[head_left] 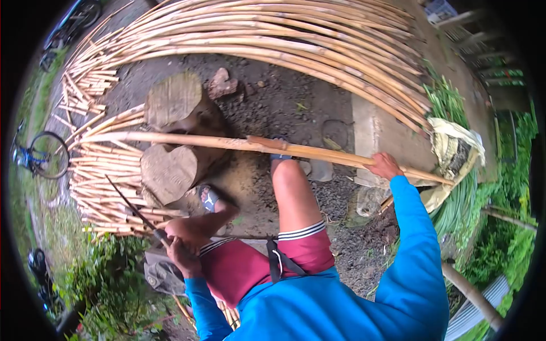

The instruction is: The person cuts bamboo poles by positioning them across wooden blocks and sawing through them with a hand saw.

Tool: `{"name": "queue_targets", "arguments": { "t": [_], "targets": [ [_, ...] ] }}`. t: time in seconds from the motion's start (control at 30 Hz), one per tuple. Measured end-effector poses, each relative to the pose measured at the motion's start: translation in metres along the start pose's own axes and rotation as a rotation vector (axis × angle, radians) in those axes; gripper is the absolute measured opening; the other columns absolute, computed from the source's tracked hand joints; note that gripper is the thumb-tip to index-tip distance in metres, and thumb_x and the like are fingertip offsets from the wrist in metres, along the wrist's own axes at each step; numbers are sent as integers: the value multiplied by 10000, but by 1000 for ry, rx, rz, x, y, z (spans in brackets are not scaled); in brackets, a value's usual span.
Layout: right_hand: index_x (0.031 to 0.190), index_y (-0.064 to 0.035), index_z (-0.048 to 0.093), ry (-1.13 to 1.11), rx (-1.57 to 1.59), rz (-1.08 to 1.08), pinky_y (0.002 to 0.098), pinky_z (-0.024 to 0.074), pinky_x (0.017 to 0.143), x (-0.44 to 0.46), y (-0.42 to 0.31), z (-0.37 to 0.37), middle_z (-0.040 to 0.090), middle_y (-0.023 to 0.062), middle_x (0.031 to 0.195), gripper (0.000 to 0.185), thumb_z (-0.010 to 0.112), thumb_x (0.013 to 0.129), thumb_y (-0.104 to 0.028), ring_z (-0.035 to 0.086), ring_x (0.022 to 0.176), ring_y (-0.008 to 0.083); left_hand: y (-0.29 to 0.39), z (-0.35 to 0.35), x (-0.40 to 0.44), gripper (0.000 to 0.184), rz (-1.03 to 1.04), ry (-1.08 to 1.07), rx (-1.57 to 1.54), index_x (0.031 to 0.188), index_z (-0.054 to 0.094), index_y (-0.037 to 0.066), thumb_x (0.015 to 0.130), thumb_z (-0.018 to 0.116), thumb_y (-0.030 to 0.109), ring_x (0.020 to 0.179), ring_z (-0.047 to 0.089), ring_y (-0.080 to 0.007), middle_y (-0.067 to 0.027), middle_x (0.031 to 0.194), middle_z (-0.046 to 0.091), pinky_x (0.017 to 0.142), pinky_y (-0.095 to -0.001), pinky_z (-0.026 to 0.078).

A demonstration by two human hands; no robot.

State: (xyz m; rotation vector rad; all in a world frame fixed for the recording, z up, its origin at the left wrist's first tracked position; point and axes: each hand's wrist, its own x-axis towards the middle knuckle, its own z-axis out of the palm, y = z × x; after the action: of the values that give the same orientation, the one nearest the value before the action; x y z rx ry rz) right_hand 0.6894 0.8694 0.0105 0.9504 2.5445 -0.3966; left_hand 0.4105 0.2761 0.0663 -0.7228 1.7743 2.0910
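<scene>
Whereas the left stretch is pale cream-tan and the right deeper orange-tan, with a rough dark-brown patch near mid-length, the bamboo pole [318,152] lies across the gap between two sawn log ends [170,173]. Right hand [385,166] clasps its right portion; left hand [185,256] grips a long-bladed knife [147,220]. Beyond: short bamboo lengths [111,182], long bowed-looking bamboo stack [273,28].
</scene>
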Motion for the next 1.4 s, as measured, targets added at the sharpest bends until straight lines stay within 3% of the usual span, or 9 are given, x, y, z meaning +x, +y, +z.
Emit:
{"name": "queue_targets", "arguments": {
  "t": [0.13,0.33,0.4,0.57,0.6,0.67,0.77,0.97,1.4],
  "targets": [
    [779,0,693,-54,-49,16,517,518,754,5,-1,-4,664,266,812,496,716,807,-495,649,815,456,-1,-3,-3,153,0,-6,-122,975,456,168,896,587,169,435,402,-102,28,608,407,363,-258,336],
    [737,24,673,-5,-36,-71,524,517,727,10,-19,0,658,266,777,510,717,808,-479,648,781,459,5,3,-5,131,32,-29,-106,949,478,184,888,591,211,454,384,-91,36,594,393,387,-249,320],
    [739,22,676,9,-40,-90,515,526,707,17,-15,9,661,254,761,526,709,802,-499,654,757,445,10,18,-14,140,-36,199,-103,891,480,199,880,598,271,470,393,-88,42,591,385,421,-247,313],
    [745,-29,708,-159,-94,-7,492,536,676,14,-20,4,671,209,717,614,642,800,-636,669,723,416,-3,-23,11,164,-8,59,17,868,587,157,897,590,318,530,486,-89,35,676,543,479,-236,381],
    [742,-38,712,-150,-95,-8,493,537,681,14,-18,7,675,204,723,622,639,794,-653,671,728,413,6,15,-8,183,20,223,0,772,473,148,890,560,257,481,335,-78,62,594,342,450,-260,290],
    [741,-42,713,-117,-78,-4,494,539,692,13,-16,10,677,202,725,627,639,787,-663,672,736,411,18,57,-35,229,102,341,9,722,445,144,899,544,251,469,301,-75,58,575,311,445,-248,276],
    [736,-46,714,-89,-65,-39,495,541,709,15,-16,10,680,199,727,642,637,775,-682,676,750,407,0,-8,4,141,63,52,14,939,574,154,900,598,288,540,466,-78,47,656,493,469,-239,345],
    [757,-43,730,-159,-74,-27,484,543,734,20,-16,5,692,201,756,731,602,745,-763,680,775,401,5,6,0,206,76,-38,50,754,482,167,927,559,248,458,324,-63,57,559,364,418,-225,270],
    [767,0,728,-294,-12,48,475,527,696,24,-26,-13,693,193,748,861,567,703,-843,683,747,355,0,4,0,131,18,127,61,810,477,136,897,547,204,475,375,-75,42,620,384,417,-232,309]
  ]
}}
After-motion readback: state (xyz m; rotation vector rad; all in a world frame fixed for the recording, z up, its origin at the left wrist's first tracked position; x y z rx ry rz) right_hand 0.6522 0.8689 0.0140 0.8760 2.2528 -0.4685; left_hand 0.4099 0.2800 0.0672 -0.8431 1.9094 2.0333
